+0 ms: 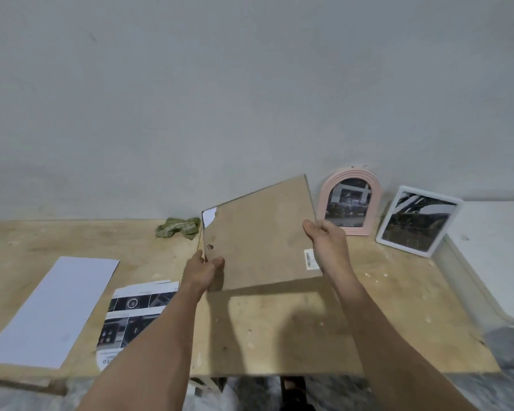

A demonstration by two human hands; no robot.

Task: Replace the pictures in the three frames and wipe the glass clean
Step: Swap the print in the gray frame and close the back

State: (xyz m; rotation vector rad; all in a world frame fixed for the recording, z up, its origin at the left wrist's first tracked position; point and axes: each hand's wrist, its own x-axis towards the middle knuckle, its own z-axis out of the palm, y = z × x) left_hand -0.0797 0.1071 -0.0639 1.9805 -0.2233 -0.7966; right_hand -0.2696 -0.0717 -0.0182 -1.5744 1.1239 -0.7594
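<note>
I hold a large brown backing board [258, 232] tilted above the wooden table [279, 330], its back toward me; a white barcode sticker sits near its right edge and a bit of white paper shows at its top left corner. My left hand [202, 269] grips its lower left edge. My right hand [327, 241] grips its right edge. A pink arched frame [349, 203] with a dark photo leans on the wall to the right. A white rectangular frame [417, 221] with a dark photo stands further right. A green cloth [178, 227] lies crumpled behind the board.
A blank white sheet [54, 310] lies at the table's left. Printed photo sheets [134, 315] lie beside it, partly under my left forearm. A white surface [493, 250] borders the table's right side. The grey wall [250, 84] rises right behind the table.
</note>
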